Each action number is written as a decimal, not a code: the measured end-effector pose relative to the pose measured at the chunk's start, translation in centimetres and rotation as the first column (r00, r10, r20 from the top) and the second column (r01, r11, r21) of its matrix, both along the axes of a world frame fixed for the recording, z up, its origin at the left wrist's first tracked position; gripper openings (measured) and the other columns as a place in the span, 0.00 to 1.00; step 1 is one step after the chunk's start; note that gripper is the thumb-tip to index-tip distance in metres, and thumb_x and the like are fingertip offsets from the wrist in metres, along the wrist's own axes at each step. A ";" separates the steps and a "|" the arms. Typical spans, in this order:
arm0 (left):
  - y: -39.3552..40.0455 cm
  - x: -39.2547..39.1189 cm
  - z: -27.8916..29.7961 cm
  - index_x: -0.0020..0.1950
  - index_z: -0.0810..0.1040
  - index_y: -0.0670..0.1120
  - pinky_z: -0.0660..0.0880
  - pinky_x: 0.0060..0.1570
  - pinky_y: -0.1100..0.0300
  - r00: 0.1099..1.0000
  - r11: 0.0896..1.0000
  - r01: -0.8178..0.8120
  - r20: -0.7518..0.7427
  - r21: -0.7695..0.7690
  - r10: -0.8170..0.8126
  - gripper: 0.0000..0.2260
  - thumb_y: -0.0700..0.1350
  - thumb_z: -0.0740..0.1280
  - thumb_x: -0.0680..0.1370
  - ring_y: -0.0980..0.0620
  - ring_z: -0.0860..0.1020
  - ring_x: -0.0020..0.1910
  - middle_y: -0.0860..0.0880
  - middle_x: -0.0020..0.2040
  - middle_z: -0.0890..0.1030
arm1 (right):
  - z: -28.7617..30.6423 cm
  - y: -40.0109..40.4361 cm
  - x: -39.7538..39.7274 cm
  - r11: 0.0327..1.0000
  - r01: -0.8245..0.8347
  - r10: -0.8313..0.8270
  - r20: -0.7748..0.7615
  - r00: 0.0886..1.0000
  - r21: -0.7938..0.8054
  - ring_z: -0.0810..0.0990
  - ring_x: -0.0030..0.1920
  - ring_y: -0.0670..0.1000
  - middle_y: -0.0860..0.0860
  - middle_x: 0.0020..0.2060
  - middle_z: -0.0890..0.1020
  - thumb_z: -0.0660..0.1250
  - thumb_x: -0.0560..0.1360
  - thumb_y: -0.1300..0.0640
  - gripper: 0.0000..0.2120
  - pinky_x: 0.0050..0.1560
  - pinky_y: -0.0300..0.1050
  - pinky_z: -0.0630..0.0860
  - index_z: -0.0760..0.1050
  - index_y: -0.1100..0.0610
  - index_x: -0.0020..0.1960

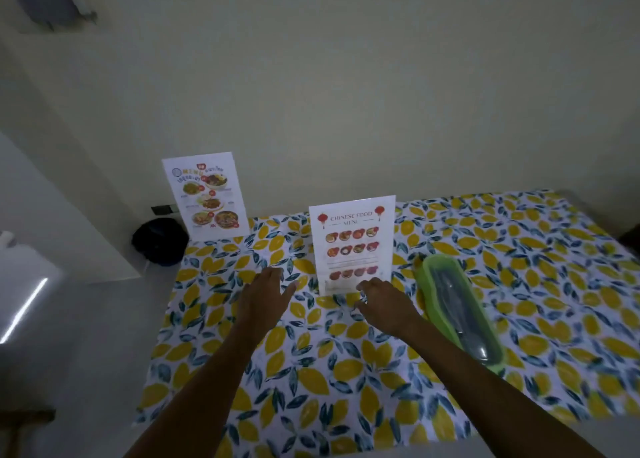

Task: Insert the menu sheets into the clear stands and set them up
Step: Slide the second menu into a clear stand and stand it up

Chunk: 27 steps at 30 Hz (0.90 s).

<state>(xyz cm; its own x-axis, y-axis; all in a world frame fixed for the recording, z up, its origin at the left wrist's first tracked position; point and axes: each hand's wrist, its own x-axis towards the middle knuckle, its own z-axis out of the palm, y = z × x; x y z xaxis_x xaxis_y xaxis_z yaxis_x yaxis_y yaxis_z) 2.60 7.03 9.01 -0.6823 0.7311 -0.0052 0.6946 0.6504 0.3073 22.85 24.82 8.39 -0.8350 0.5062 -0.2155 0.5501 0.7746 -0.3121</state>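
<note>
Beside Chinese food menu stand (352,243) | right hand (382,303) nearer, touching base | left hand (265,293) apart | fingers spread, apparently gripping nothing

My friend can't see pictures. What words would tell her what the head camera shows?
Two menu sheets stand upright on a table with a yellow leaf-print cloth: a Chinese food menu near the middle and another menu at the far left corner. The left hand and right hand reach, open, toward the nearer menu; a green cutlery box lies to its right.
</note>
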 end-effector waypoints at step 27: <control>11.7 -6.1 -6.6 0.56 0.80 0.54 0.77 0.46 0.54 0.978 0.972 0.162 0.162 -0.170 -0.134 0.16 0.63 0.63 0.77 0.48 0.82 0.50 0.50 0.53 0.84 | -4.0 14.9 -4.3 0.964 0.252 -0.259 0.090 0.962 0.081 0.79 0.59 0.61 0.59 0.58 0.80 0.65 0.78 0.48 0.23 0.55 0.54 0.77 0.66 0.60 0.67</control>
